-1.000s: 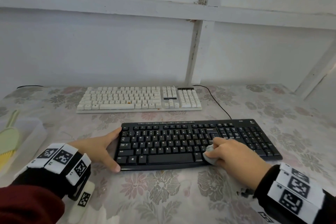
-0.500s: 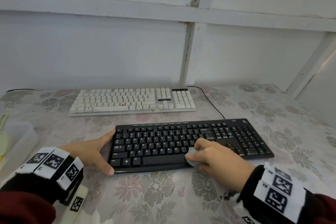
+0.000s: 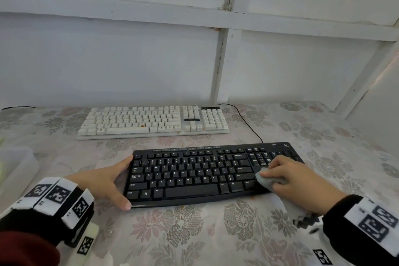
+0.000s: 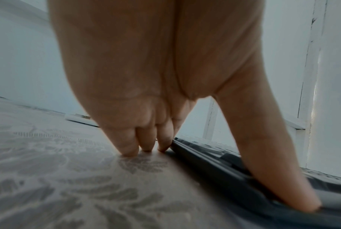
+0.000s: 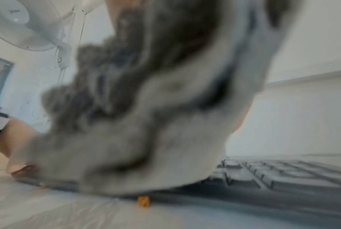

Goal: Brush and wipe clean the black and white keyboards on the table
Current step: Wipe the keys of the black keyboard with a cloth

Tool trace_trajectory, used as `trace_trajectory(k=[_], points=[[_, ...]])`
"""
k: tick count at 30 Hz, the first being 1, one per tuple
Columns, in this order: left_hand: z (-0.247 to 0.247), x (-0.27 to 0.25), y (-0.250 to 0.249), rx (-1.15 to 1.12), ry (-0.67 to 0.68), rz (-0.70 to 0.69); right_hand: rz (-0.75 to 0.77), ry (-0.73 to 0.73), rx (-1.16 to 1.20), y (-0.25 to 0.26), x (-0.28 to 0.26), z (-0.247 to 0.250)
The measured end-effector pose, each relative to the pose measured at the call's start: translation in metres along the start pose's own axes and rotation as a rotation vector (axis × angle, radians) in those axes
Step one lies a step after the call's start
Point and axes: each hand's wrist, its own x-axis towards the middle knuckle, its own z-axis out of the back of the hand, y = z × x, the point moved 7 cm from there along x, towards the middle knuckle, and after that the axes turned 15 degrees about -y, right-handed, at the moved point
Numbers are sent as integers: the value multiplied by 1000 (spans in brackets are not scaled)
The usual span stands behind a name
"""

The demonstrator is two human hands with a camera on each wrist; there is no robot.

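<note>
The black keyboard (image 3: 194, 175) lies near me on the flowered table. My left hand (image 3: 108, 181) braces its left end, with the thumb on the front corner, a finger along the top corner, and straight fingertips (image 4: 126, 148) on the cloth beside the keyboard edge (image 4: 214, 155). My right hand (image 3: 298, 181) grips a bunched grey cloth (image 3: 266, 180) and presses it on the keys at the right, near the arrow cluster. In the right wrist view the grey cloth (image 5: 146, 124) fills the frame above the black keys (image 5: 283, 173). The white keyboard (image 3: 151, 121) lies farther back, untouched.
A black cable (image 3: 248, 123) runs from the white keyboard towards the black one's back edge. A clear plastic box (image 3: 15, 166) stands at the left table edge. An orange crumb (image 5: 144, 201) lies on the tablecloth by the black keyboard's front. White wall panels rise behind the table.
My right hand has slid the cloth back to the right along the black keyboard's lower rows, after moving left half a second ago. My left hand has kept its hold on the left end.
</note>
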Motion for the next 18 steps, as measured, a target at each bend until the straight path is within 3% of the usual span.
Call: trace_trajectory(k=[9, 18], points=[[1, 3, 5, 5, -1, 12, -42, 5, -228, 2, -3, -16], [1, 4, 6, -14, 2, 11, -209, -60, -284, -55, -8, 8]])
